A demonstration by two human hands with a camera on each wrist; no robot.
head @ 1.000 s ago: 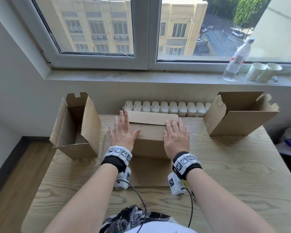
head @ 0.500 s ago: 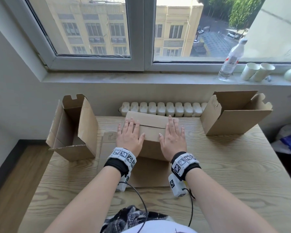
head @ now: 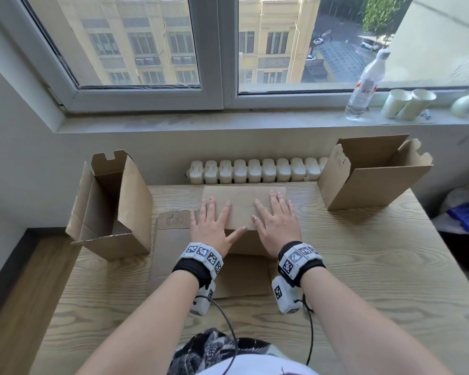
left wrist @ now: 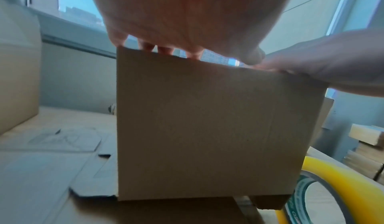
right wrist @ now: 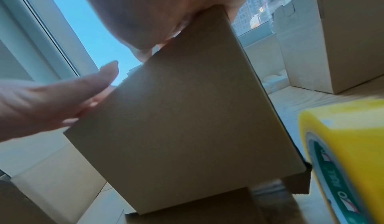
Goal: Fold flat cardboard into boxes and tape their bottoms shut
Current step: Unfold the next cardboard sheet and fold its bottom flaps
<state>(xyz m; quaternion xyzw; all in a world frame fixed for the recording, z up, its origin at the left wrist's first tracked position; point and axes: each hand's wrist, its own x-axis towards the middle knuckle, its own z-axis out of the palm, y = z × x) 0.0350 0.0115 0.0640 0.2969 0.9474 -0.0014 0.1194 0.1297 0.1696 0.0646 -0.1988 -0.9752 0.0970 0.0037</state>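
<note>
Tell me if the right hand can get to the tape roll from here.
Probably yes. The yellow tape roll stands just right of the box that the right hand presses flat on, with nothing visible between them.

Tape roll (left wrist: 324, 193) cut off by frame edge; label txt too blurred.

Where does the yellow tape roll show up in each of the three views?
Head: not in it.
Left wrist: tape roll in the bottom right corner, beside the box.
Right wrist: tape roll at the right edge, lower half.
Shared landmark: the box under both hands.
</note>
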